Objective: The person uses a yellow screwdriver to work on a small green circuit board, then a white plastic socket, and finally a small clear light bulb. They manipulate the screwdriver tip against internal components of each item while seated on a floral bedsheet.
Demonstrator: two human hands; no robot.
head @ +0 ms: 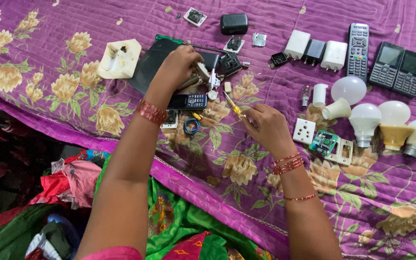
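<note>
At the bottom of the frame, your two forearms reached up from the heap of bright green and red clothes (169, 226) onto the purple quilted bedspread with yellow flowers (49, 72).

Just right of centre, your right hand (266, 126) was pinched closed around the slim yellow-handled screwdriver (234, 107), its tip angled up and left toward the other hand.

Above it, in the upper middle, your left hand (179, 65) was curled tight around a small white and metal electrical fitting (207, 77); I could not tell exactly what part it was. The tip looked near the fitting but not on it, so I judged the work on that piece as only begun, or paused between screws.

Just below that hand lay a dark keypad phone (188, 101) and a small coil of blue wire (191, 127). A cream socket housing (119, 58) sat opened at the upper left, and a loose black socket module (230, 62) lay beside your left hand, which suggested some units were already apart.

To the right, a green circuit board (324, 142) rested bare beside a white socket plate (304, 131), with white bulbs (365, 120) lined up past it.

Farthest off, along the top right, the white chargers (334, 55), grey remote (358, 50) and two dark handsets (398, 67) looked whole and untouched.
</note>
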